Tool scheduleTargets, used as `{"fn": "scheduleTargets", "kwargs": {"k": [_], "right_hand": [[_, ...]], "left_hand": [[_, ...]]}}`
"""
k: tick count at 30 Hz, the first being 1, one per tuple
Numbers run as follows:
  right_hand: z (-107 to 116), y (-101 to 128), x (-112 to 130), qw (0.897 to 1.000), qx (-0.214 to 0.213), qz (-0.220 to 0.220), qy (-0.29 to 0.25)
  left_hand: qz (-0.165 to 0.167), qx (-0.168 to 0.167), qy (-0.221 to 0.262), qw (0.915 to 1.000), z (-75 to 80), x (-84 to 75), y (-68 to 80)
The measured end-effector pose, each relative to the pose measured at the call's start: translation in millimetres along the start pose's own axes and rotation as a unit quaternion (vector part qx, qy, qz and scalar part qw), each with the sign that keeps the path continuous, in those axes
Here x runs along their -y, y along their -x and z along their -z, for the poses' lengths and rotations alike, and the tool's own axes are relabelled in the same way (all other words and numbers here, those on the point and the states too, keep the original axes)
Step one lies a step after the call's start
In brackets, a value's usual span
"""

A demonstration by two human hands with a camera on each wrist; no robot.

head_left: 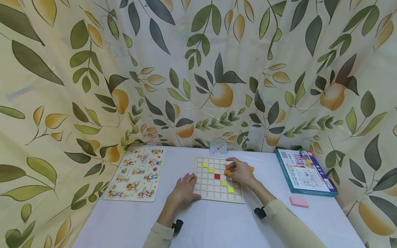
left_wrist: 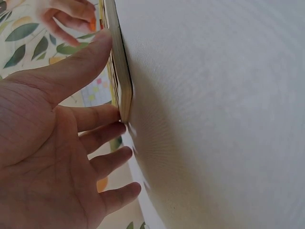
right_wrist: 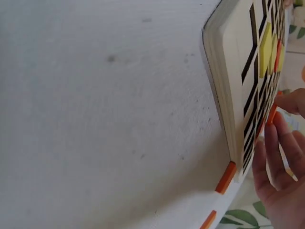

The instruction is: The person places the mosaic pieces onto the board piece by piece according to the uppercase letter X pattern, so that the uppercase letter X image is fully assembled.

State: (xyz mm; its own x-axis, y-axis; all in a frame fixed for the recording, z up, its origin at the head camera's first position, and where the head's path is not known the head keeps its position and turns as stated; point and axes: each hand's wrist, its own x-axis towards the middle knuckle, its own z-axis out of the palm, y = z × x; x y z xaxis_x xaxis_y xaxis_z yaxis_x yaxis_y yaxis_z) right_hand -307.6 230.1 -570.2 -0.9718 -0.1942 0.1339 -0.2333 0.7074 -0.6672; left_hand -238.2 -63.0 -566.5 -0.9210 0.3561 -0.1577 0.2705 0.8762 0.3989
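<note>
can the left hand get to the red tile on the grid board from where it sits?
Probably yes. The left hand rests flat against the grid board at its left edge, and the red tile lies a few cells right of it. Only empty cells lie between; the right hand works further right.

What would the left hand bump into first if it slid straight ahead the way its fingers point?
The left hand already touches the wooden grid board at its left edge, so it would likely push the board itself first.
</note>
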Motion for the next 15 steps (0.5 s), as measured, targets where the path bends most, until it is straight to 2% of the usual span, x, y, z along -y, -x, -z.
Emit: {"fn": "scheduleTargets", "kwargs": {"k": [15], "right_hand": [[-13.4, -11.4, 4.4, 0.999, 0.031, -0.009, -0.004]], "left_hand": [[0.002, 0.002, -0.009, 1.0, -2.6, 1.2, -3.1]]}}
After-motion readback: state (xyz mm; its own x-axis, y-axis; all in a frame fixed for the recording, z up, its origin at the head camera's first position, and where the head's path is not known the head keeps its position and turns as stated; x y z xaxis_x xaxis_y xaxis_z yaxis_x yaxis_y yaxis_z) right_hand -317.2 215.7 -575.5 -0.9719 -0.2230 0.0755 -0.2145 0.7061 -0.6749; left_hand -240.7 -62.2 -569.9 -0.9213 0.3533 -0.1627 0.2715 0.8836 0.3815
